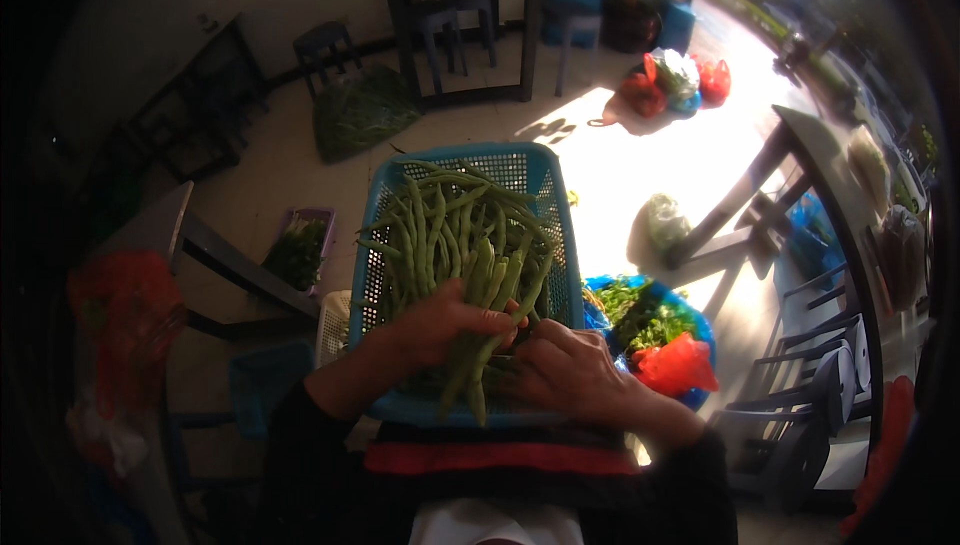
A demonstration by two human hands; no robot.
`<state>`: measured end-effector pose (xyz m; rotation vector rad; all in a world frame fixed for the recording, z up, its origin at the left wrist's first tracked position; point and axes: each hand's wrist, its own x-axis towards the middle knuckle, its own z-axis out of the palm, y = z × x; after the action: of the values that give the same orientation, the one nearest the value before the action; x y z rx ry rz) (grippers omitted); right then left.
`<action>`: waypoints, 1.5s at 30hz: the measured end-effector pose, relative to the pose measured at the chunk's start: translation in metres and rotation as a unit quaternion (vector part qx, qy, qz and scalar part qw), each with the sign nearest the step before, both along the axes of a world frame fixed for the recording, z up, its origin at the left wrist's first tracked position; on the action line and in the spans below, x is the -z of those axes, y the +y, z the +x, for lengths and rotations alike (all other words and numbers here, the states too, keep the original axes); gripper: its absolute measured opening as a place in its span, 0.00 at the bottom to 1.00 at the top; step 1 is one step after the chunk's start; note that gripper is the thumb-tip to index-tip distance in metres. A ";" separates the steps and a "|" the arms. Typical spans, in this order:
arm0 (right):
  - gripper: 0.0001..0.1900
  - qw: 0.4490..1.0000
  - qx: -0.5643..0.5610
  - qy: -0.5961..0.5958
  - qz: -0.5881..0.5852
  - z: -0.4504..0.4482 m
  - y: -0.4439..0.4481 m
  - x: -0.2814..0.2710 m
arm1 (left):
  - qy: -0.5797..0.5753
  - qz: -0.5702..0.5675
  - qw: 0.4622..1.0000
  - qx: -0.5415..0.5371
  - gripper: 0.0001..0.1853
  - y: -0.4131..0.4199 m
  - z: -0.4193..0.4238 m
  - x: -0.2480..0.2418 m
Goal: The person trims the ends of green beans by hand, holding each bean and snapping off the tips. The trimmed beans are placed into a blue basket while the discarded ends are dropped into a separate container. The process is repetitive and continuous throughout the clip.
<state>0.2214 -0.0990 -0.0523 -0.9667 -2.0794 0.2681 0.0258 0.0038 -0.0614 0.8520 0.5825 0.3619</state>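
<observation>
A blue plastic basket (568, 245) with perforated walls stands before me, heaped with long green beans (420, 237). Over its near part, my left hand (450, 320) is closed around a bunch of green beans (491, 282), whose ends stick out above and below the fingers. Close on the right of that bunch is my right hand (570, 365), its fingers curled and pointing down among beans at the basket's near right side. Whether it grips a bean is hidden by the hand itself.
Right of the basket sits a blue container (705, 335) of leafy greens and a red plastic bag (675, 365). Leftward are a purple tray (330, 233) of greens and a wooden table (142, 226). Stools (832, 387) stand at right; a bag of greens (364, 113) lies beyond.
</observation>
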 end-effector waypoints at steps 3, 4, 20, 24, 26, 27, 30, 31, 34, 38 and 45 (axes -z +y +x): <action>0.06 0.961 0.265 0.071 0.039 0.048 0.006 -0.006 | 0.039 -0.032 0.999 -0.008 0.16 -0.001 -0.010 -0.024; 0.07 0.946 0.310 0.072 0.059 0.067 0.009 -0.005 | 0.036 -0.031 0.999 -0.002 0.17 0.000 -0.013 -0.023; 0.13 0.980 0.096 -0.161 -0.072 0.036 0.006 -0.007 | 0.171 0.350 0.910 0.141 0.13 -0.002 -0.008 -0.034; 0.06 0.978 0.106 0.086 -0.158 0.016 0.009 -0.008 | 0.095 0.553 0.828 0.013 0.11 -0.017 0.012 -0.021; 0.05 0.960 0.105 0.176 -0.189 0.017 0.008 -0.010 | 0.083 0.474 0.875 -0.056 0.10 -0.019 0.013 -0.021; 0.05 0.958 0.122 0.169 -0.195 0.022 0.003 -0.013 | 0.101 0.390 0.912 -0.074 0.09 -0.017 0.011 -0.033; 0.04 0.951 0.200 0.134 -0.194 0.057 -0.015 -0.014 | 0.005 0.233 0.956 -0.180 0.07 0.005 -0.019 -0.034; 0.04 0.953 0.239 0.098 -0.157 0.074 -0.021 -0.013 | -0.041 0.208 0.952 -0.219 0.08 0.014 -0.033 -0.028; 0.05 0.914 0.355 -0.061 -0.186 0.133 -0.050 0.009 | -0.171 0.111 0.932 -0.300 0.09 0.042 -0.062 -0.006; 0.11 0.770 0.482 -0.418 -0.020 0.132 -0.045 0.042 | -0.216 -0.002 0.930 -0.297 0.09 0.043 -0.074 0.002; 0.17 0.968 0.042 -0.248 -0.008 -0.006 0.038 0.044 | -0.199 0.041 0.960 -0.194 0.09 0.036 -0.056 -0.001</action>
<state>0.2149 -0.0612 -0.0966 -1.2245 -2.4769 -0.0071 -0.0305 0.0396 -0.0609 0.7149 0.3552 0.8985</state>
